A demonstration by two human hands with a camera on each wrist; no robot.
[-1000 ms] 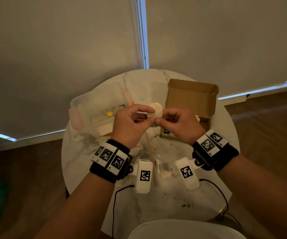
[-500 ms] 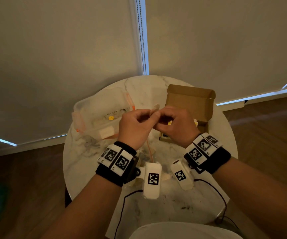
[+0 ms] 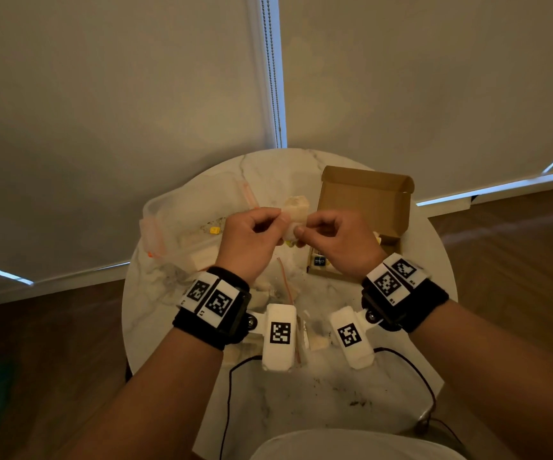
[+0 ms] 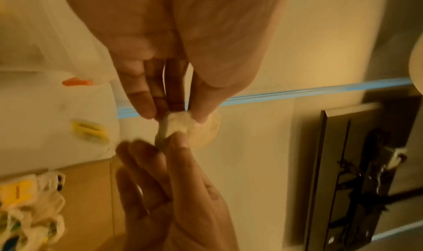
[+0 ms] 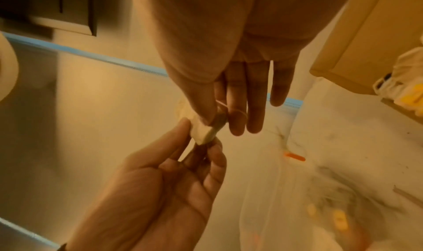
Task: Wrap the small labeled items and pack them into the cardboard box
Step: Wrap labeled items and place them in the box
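Marble surface (image 3: 175, 313) below us; cardboard box (image 3: 366, 197) open at right. Our left hand (image 3: 251, 240) and right hand (image 3: 338, 240) pinch one wrapped item (image 3: 294, 212) between them, held above the surface.

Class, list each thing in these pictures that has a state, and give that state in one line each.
Cardboard box: open, lid up, wrapped items inside.
Wrapped item: held above the table, pinched by both hands.
Left hand: pinching the item.
Right hand: pinching the item.
Plastic bag: lying on the table, small items inside.
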